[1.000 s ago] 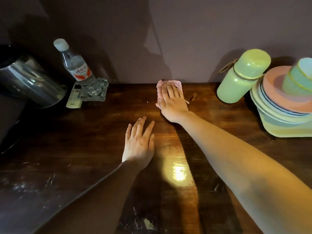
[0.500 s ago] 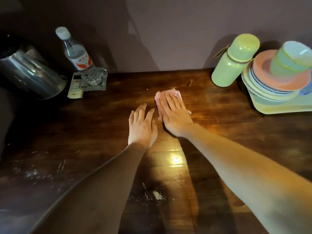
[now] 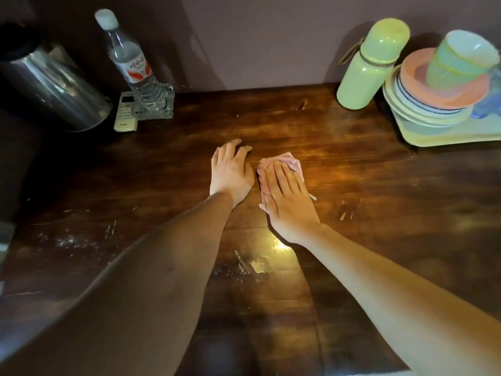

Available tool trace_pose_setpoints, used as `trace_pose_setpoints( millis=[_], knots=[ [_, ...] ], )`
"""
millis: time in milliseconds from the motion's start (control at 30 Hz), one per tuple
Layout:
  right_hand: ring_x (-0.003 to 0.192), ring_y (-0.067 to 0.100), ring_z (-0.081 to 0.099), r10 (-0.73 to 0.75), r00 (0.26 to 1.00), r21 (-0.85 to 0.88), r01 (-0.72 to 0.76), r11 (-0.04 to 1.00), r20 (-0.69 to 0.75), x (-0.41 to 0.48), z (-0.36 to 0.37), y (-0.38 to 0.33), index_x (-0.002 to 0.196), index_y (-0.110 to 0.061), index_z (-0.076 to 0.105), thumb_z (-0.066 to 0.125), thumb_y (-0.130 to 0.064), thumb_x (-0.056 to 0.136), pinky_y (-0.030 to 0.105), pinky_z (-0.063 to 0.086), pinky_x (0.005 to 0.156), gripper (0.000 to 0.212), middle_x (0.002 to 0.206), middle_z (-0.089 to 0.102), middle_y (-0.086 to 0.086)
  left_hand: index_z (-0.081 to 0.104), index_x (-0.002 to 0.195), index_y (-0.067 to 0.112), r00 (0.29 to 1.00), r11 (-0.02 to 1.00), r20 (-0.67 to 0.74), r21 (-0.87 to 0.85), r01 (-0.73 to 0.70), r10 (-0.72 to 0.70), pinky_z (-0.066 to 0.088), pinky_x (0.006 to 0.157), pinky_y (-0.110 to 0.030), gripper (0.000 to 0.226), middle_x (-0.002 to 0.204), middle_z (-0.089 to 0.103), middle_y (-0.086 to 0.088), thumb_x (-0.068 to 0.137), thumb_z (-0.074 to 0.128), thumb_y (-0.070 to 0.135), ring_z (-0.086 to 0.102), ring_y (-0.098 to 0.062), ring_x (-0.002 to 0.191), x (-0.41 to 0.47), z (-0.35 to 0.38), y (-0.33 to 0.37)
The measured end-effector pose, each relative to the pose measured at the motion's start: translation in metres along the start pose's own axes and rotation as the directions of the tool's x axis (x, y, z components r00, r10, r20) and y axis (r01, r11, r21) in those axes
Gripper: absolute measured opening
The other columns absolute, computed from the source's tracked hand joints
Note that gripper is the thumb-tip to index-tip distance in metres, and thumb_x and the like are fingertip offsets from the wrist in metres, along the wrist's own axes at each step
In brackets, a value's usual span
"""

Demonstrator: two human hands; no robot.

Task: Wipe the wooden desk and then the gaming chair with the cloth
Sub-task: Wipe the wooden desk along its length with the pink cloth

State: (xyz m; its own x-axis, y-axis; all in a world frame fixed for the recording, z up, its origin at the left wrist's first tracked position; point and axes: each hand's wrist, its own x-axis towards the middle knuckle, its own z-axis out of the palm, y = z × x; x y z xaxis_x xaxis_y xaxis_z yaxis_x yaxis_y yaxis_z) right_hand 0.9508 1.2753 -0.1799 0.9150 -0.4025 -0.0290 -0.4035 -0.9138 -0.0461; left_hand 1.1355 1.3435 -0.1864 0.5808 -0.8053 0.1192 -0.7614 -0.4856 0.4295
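The dark brown wooden desk (image 3: pixel 339 169) is seen from above, w/ white scuffs nearer the person than both hands. A shiny steel kettle (image 3: pixel 51 90) is stood far left of the hands; a stack of pastel plates on a pale tray (image 3: pixel 444 131) far right. A light green flask (image 3: pixel 366 66) and clear plastic water bottle (image 3: pixel 130 61) are stood beyond the hands, by the wall. The right hand (image 3: pixel 287 196) is laid flat, fingers together, pressed on the small pink cloth (image 3: pixel 282 161) (nothing pinched). The left hand (image 3: pixel 230 172) is rested palm-down just beside it, empty. The gaming chair can't be seen.
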Motion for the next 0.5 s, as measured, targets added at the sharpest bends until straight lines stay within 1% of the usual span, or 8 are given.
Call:
trace_pose_setpoints(
  millis=[67, 133, 167, 200, 300, 367, 433, 500],
  knots=[
    [0.162, 0.036, 0.005, -0.006, 1.000, -0.017, 0.006, 1.000, 0.023, -0.006, -0.003, 0.000, 0.167, -0.008, 0.011, 0.022, -0.046, 0.109, 0.053, 0.009, 0.130, 0.070, 0.174, 0.014, 0.019, 0.046, 0.155, 0.025, 0.999, 1.000, 0.048, 0.026, -0.013, 0.012, 0.011, 0.132, -0.045, 0.049, 0.167, 0.033, -0.005, 0.107, 0.037, 0.034, 0.025, -0.027, 0.156, -0.006, -0.001, 0.002],
    [0.163, 0.033, -0.003, 0.001, 1.000, -0.012, -0.001, 1.000, 0.024, 0.014, -0.004, 0.004, 0.168, -0.011, 0.002, 0.016, -0.044, 0.110, 0.052, 0.006, 0.130, 0.069, 0.176, 0.003, 0.016, 0.029, 0.165, 0.027, 0.996, 0.995, 0.084, 0.092, -0.023, 0.016, 0.001, 0.132, -0.040, 0.056, 0.175, 0.016, -0.004, 0.111, 0.024, 0.042, 0.008, -0.023, 0.163, -0.018, 0.006, 0.005],
    [0.163, 0.032, -0.006, 0.007, 1.000, -0.009, -0.007, 1.000, 0.023, 0.030, -0.009, 0.008, 0.168, -0.012, -0.001, 0.013, -0.041, 0.110, 0.052, 0.005, 0.130, 0.067, 0.176, -0.001, 0.015, 0.023, 0.167, 0.027, 0.996, 0.993, 0.087, 0.118, -0.030, 0.020, -0.002, 0.131, -0.039, 0.058, 0.176, 0.011, -0.004, 0.111, 0.019, 0.044, 0.003, -0.021, 0.163, -0.020, 0.007, 0.005],
    [0.163, 0.031, -0.006, 0.024, 0.999, 0.013, -0.024, 1.000, 0.029, 0.041, -0.009, 0.013, 0.168, -0.012, -0.001, 0.011, -0.039, 0.110, 0.052, 0.005, 0.130, 0.065, 0.176, -0.001, 0.014, 0.021, 0.167, 0.028, 0.996, 0.991, 0.084, 0.132, -0.037, 0.026, -0.002, 0.130, -0.038, 0.059, 0.176, 0.010, -0.004, 0.111, 0.018, 0.046, 0.002, -0.021, 0.163, -0.026, 0.012, 0.004],
    [0.163, 0.032, 0.000, 0.043, 0.999, -0.014, -0.043, 0.999, -0.002, 0.062, 0.001, 0.026, 0.169, -0.011, 0.005, 0.008, -0.037, 0.111, 0.051, 0.007, 0.130, 0.064, 0.176, 0.006, 0.015, 0.030, 0.163, 0.030, 0.999, 0.988, 0.031, 0.153, -0.031, 0.027, 0.003, 0.128, -0.041, 0.057, 0.174, 0.020, -0.005, 0.110, 0.023, 0.047, 0.011, -0.024, 0.162, -0.026, 0.020, 0.002],
    [0.163, 0.032, -0.002, 0.041, 0.999, -0.004, -0.041, 0.999, 0.022, 0.057, 0.000, 0.021, 0.169, -0.011, 0.003, 0.009, -0.036, 0.111, 0.051, 0.006, 0.130, 0.063, 0.176, 0.003, 0.016, 0.033, 0.162, 0.030, 0.999, 0.990, 0.035, 0.137, -0.027, 0.022, 0.005, 0.128, -0.041, 0.055, 0.173, 0.023, -0.004, 0.109, 0.027, 0.045, 0.013, -0.024, 0.162, -0.024, 0.016, -0.001],
    [0.163, 0.032, -0.005, 0.082, 0.997, 0.012, -0.082, 0.997, 0.013, 0.034, 0.000, 0.010, 0.168, -0.011, 0.001, 0.013, -0.038, 0.111, 0.052, 0.003, 0.131, 0.065, 0.176, 0.000, 0.016, 0.033, 0.162, 0.030, 0.998, 0.991, 0.052, 0.127, -0.034, 0.028, 0.003, 0.129, -0.041, 0.054, 0.174, 0.021, -0.004, 0.111, 0.027, 0.044, 0.011, -0.023, 0.162, -0.027, 0.011, 0.004],
    [0.163, 0.033, -0.005, 0.085, 0.996, 0.014, -0.085, 0.996, 0.031, -0.001, -0.002, -0.006, 0.168, -0.010, 0.002, 0.018, -0.044, 0.110, 0.053, 0.003, 0.130, 0.070, 0.176, 0.001, 0.017, 0.027, 0.166, 0.028, 0.995, 0.989, 0.102, 0.143, -0.035, 0.021, 0.000, 0.130, -0.040, 0.055, 0.176, 0.012, -0.005, 0.113, 0.023, 0.043, 0.003, -0.022, 0.163, -0.028, 0.006, 0.009]
  ],
)
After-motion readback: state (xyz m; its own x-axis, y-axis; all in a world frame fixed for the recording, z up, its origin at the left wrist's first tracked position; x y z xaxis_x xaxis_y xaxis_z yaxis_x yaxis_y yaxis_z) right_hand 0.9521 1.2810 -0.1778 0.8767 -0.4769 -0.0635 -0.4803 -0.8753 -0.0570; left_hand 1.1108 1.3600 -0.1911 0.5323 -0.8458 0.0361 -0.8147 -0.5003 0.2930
